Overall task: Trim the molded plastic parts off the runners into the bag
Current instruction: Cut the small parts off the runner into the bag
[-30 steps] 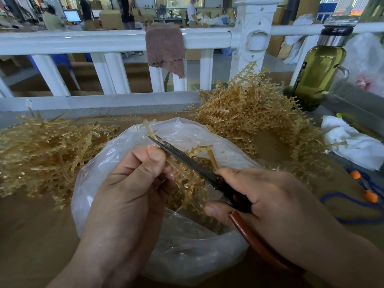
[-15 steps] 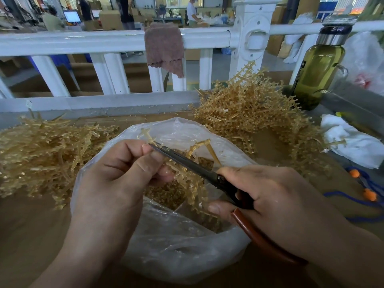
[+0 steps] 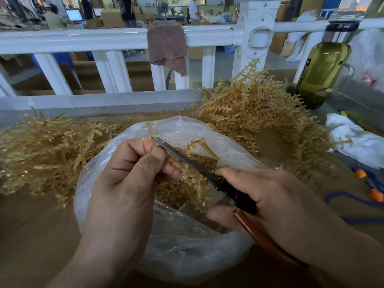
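Note:
My left hand (image 3: 126,183) pinches an amber plastic runner (image 3: 196,183) with small parts on it, over the mouth of a clear plastic bag (image 3: 187,246). My right hand (image 3: 276,202) grips scissors (image 3: 187,161) with dark blades and red-brown handles. The blade tips lie against the runner right at my left fingertips. Small trimmed amber parts (image 3: 172,194) lie inside the bag. A pile of untrimmed runners (image 3: 259,113) sits behind and to the right of the bag. A pile of bare trimmed runners (image 3: 45,150) lies to the left.
A white railing (image 3: 116,38) with a brownish cloth (image 3: 167,44) hung on it borders the far edge of the brown table (image 3: 31,235). At the right stand a green glass bottle (image 3: 324,67), a white rag (image 3: 357,140) and a blue cord with orange beads (image 3: 369,190).
My left hand has rolled its grip and drawn the runner a little leftward along the scissor blades. The scissors stay over the bag, tips now at my left fingertips.

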Tool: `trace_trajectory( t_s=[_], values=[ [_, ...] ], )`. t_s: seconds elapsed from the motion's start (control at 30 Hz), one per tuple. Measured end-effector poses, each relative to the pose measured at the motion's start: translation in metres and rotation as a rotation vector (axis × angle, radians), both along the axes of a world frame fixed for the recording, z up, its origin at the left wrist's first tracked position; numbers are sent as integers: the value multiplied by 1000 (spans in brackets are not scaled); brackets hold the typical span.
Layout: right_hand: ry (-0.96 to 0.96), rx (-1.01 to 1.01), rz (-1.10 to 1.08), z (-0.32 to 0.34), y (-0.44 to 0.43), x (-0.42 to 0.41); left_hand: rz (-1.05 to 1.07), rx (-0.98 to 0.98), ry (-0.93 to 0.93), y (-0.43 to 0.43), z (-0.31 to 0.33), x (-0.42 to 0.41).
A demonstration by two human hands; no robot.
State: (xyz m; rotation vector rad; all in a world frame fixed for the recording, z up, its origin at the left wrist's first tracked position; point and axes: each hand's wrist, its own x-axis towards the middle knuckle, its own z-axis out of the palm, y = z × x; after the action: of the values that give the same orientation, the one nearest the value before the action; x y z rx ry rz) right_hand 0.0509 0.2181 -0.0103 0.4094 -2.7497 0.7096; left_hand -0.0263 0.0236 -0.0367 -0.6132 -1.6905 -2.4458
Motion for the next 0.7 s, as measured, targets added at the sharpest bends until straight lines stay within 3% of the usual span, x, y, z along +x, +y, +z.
trace_trajectory(
  t_s=[0.7],
  values=[
    [-59,47,-83,4,2,3,92,-39,-59,-4,2,-3]
  ],
)
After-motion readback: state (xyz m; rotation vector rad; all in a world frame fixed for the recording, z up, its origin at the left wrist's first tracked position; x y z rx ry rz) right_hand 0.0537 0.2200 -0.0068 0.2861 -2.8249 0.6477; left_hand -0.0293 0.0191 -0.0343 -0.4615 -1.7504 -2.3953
